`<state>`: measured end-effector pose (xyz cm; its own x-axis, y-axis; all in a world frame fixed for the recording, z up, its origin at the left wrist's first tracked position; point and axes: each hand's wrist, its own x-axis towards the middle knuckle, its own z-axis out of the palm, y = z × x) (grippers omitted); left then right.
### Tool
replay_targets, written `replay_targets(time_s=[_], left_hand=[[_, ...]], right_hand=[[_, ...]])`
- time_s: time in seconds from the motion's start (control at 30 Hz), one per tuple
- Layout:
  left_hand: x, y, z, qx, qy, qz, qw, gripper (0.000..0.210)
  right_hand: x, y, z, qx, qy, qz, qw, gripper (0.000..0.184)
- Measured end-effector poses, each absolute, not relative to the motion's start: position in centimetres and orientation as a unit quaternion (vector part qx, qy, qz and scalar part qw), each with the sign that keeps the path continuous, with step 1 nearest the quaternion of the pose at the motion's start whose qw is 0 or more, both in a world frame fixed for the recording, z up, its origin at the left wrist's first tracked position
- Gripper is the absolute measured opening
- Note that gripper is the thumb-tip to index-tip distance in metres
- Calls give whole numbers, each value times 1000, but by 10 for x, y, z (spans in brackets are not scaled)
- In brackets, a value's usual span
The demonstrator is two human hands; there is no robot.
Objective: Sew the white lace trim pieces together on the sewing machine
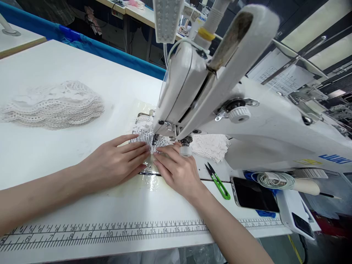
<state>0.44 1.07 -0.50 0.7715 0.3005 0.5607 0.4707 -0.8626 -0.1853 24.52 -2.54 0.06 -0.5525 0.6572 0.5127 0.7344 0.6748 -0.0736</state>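
A piece of white lace (143, 132) lies under the needle area of a white sewing machine (178, 88). My left hand (122, 159) rests flat on the lace's near left side, its fingers stretched toward the presser foot (154, 139). From the right, my right hand (177, 167) lies over the lace with fingers extended and fingertips close to the left ones. The machine head partly covers the right fingers. More white lace (210, 146) spreads out behind the right hand, under the machine arm.
A stack of white lace pieces (55, 106) sits at the left. Green thread snips (218, 181), a smartphone (254, 194), a coil of pale cord (275, 180) and a white device (295, 212) lie at the right. A printed ruler (110, 234) runs along the table's front edge.
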Motion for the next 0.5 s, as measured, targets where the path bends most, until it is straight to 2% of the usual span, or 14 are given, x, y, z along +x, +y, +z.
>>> replay_targets(time_s=[0.2, 0.5], left_hand=[[3, 3, -16, -924, -229, -278, 128, 25], [5, 13, -5, -930, -215, -257, 152, 35]], right_hand=[[244, -27, 2, -394, -879, -85, 255, 22], [244, -25, 0, -411, -876, -99, 232, 23]])
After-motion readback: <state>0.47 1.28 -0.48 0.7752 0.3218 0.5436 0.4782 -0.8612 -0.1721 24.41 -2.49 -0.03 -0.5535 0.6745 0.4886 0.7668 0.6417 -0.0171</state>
